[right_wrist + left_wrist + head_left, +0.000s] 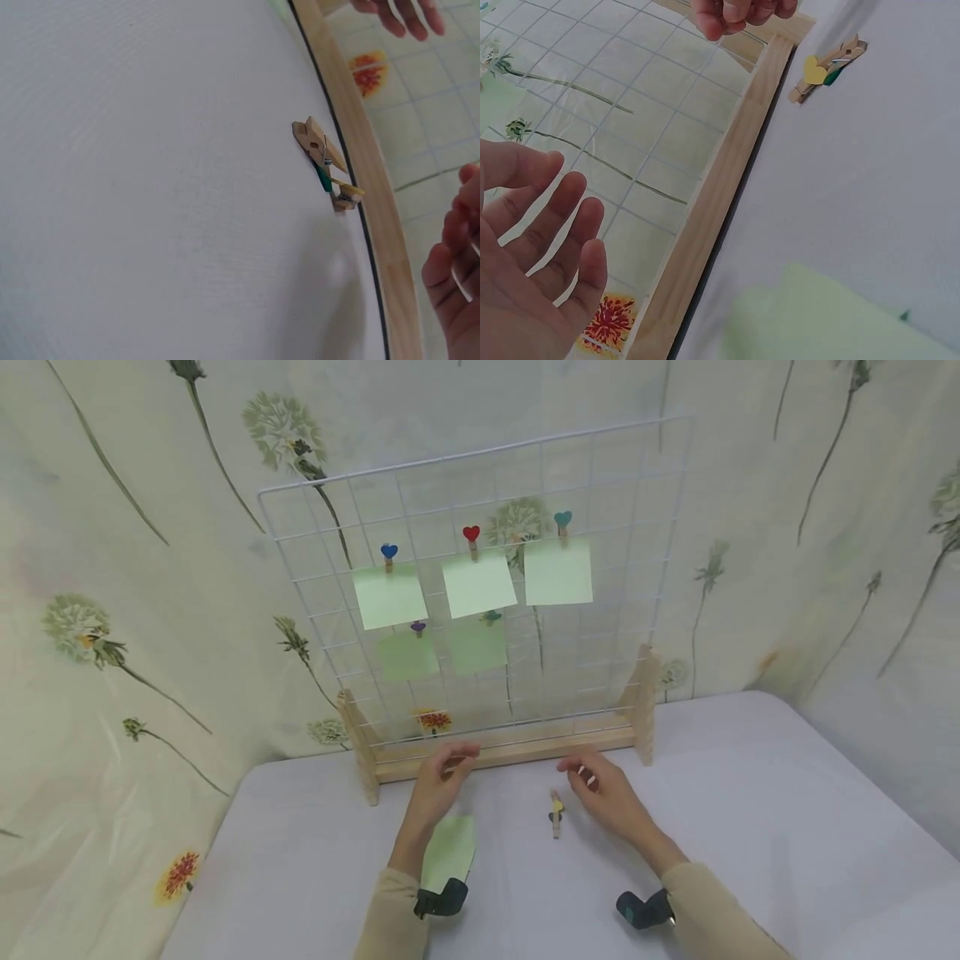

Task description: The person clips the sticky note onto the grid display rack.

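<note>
My left hand (441, 787) hovers over the table near the rack's wooden base bar (517, 754), fingers loosely bent and holding nothing. To the right, my right hand (603, 793) is held in the air with relaxed, curved fingers and nothing between them. Just left of it lie two small wooden clothespins (556, 817), one with a yellow heart and one with a dark green heart. They overlap on the cloth, as the left wrist view also shows (832, 67). Pale green paper notes (450, 852) lie beneath my left forearm, partly hidden by it.
A white wire grid (480, 454) stands upright behind the hands. Three notes hang in its upper row under blue, red (471, 533) and teal heart clothespins. Two more notes (478, 647) hang lower, with purple and green clips. A floral curtain (750, 610) is behind.
</note>
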Tool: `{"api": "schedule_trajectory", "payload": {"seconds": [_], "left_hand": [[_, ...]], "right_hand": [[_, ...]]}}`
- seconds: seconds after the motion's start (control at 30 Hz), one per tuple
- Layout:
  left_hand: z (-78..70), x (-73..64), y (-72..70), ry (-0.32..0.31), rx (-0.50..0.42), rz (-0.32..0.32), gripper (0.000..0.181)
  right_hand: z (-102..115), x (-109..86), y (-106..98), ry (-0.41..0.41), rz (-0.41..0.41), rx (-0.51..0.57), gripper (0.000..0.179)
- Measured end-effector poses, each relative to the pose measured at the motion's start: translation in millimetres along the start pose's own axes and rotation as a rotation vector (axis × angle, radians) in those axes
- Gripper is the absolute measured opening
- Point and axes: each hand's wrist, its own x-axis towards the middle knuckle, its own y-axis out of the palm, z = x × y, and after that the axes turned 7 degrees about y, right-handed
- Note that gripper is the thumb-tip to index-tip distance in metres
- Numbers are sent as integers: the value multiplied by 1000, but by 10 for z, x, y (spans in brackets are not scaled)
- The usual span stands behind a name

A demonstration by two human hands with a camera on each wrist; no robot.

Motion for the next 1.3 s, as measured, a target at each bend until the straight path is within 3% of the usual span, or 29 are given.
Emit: {"api": "schedule_trajectory", "payload": {"seconds": [0.17, 0.37, 0.47, 0.53, 0.77, 0.97, 1.3], "left_hand": [[-23, -62, -15, -30, 0, 16, 24], [-238, -178, -87, -12, 12, 52, 25], [-236, -227, -127, -7, 21, 50, 25], [-201, -257, -149, -10, 27, 40, 25], [247, -299, -197, -2, 138, -19, 21], [326, -387, -305, 18, 215, -34, 20], [470, -572, -461, -44, 264, -28, 19]], "right_hand": [[-21, -66, 24, 7, 9, 5, 19], [-39, -140, 49, 37, 24, 8, 19], [-50, -169, 68, 46, 37, 15, 20], [-59, -191, 82, 54, 44, 19, 19], [-45, -298, 126, 144, 91, 46, 21], [-72, -350, 139, 209, 86, 38, 22], [-87, -402, 170, 243, 94, 75, 22]]}}
